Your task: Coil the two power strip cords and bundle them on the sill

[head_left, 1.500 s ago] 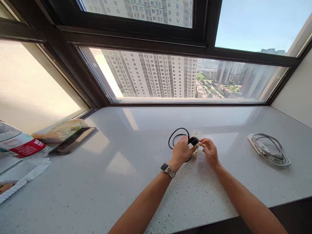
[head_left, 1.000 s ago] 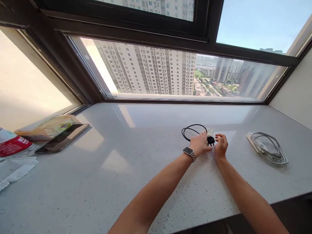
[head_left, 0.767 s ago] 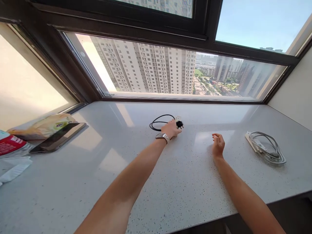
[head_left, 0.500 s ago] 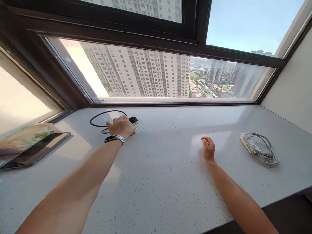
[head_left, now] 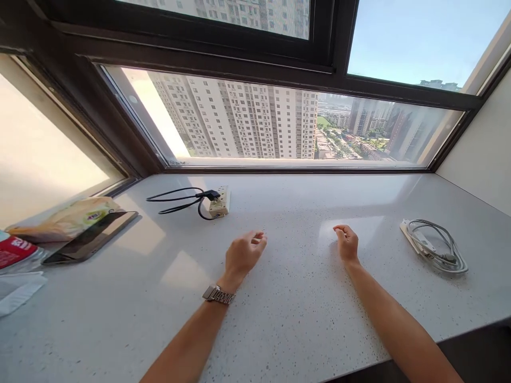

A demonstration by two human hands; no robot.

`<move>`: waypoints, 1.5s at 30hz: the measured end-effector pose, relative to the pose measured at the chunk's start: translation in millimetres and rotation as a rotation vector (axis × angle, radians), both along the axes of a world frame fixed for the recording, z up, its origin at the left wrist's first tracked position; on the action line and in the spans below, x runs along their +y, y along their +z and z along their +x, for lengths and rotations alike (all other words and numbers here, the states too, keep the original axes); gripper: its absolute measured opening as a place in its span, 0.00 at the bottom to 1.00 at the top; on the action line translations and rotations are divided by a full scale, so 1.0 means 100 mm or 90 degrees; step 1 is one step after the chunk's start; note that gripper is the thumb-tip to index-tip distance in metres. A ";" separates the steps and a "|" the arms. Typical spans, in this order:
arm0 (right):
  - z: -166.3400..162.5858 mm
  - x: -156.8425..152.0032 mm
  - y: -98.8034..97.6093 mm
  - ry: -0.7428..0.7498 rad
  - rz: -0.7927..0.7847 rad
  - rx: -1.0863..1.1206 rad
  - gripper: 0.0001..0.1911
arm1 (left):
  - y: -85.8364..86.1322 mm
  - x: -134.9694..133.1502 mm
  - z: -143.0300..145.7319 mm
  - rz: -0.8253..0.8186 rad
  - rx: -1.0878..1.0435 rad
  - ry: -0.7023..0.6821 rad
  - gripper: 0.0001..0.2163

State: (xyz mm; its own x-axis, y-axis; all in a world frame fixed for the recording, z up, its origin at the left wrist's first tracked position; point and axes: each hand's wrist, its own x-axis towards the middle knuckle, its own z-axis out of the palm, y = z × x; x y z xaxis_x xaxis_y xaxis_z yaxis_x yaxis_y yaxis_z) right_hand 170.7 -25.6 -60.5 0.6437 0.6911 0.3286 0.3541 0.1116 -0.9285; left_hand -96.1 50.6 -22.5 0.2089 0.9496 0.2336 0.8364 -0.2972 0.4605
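A small white socket block [head_left: 220, 201] lies on the speckled white sill [head_left: 279, 298] near the window, with a black plug [head_left: 211, 194] pushed into it and a black cable [head_left: 175, 199] trailing to the left. My left hand [head_left: 243, 254], a metal watch on its wrist, hovers over the sill below and to the right of the block, fingers loosely curled, holding nothing. My right hand [head_left: 346, 243] rests further right, fingers half curled and empty.
A coiled grey cable with a white strip [head_left: 435, 247] lies at the right. At the left are a dark phone [head_left: 90, 236], a yellowish packet [head_left: 67, 219] and a red-labelled wrapper [head_left: 16, 250]. A dark-framed window runs along the back, and a wall stands at the right.
My left hand carried the socket block with the plugged-in black cable from mid-sill to the far left, let it go and drew back. My right hand let go early and stayed.
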 end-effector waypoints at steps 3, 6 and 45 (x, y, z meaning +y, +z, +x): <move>0.00 0.00 0.02 0.022 -0.012 0.010 0.15 | 0.05 -0.26 0.21 -0.040 -0.035 0.005 0.15; -0.01 -0.02 0.02 0.036 -0.016 0.023 0.15 | 0.05 -0.39 0.39 -0.018 -0.004 -0.032 0.16; 0.69 -0.45 0.19 -0.149 -0.215 -0.425 0.18 | -0.12 -0.33 0.46 -0.007 0.102 -0.291 0.21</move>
